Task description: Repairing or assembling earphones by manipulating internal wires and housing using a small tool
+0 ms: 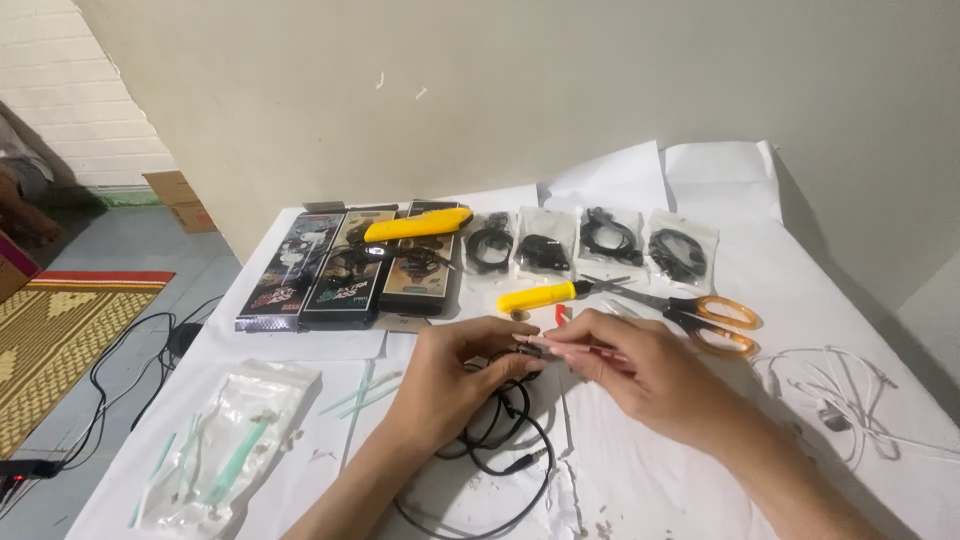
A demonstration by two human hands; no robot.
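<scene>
My left hand (455, 375) and my right hand (625, 365) meet over the middle of the white-covered table (300, 470). Between their fingertips they pinch a small part of a black cable (505, 440), whose loops and plug trail down toward me. My right hand also holds a thin pinkish tool (580, 351) against that part; what kind of tool it is cannot be told.
Behind the hands lie a yellow-handled tool (540, 296), orange-handled scissors (700, 312), several bagged black cables (545, 243), three dark boxes (345, 268) with a yellow tool (418, 225) on top. A bag of green swabs (230, 445) is at left, white earphones (835, 395) at right.
</scene>
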